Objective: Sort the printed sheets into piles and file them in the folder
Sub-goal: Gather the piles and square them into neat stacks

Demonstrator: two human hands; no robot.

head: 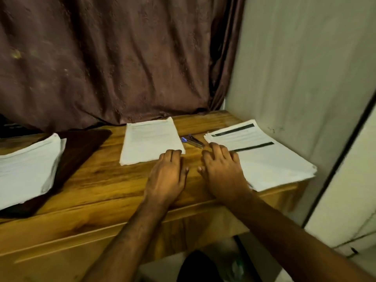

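**op:** Sheets are in three piles right now. Middle pile (151,142) sits just past my left hand (166,178), whose fingertips touch its near right corner. Right pile (262,153), the one with black bars printed across it, lies under and beyond my right hand (221,171). Third, thicker pile (28,165) is well off to the left of both hands, lying on a dark brown flat thing (81,151) that I'm guessing is the folder.

**reply:** are you holding anything?

**op:** Nope. Both hands lie flat, palms down, fingers loosely spread, gripping nothing. The left mostly rests on the wooden table (101,186), and the right overlaps the near left corner of the barred pile. A small stapler-looking thing (193,141) lies just beyond the fingertips, between the two piles.

**reply:** so which step is this?

**op:** Looks to me like sorting, between picks. Nothing's filed yet as far as I can tell. Next move probably means lifting one top sheet cleanly off a pile without dragging the ones below, so a fingertip pinch at a corner.
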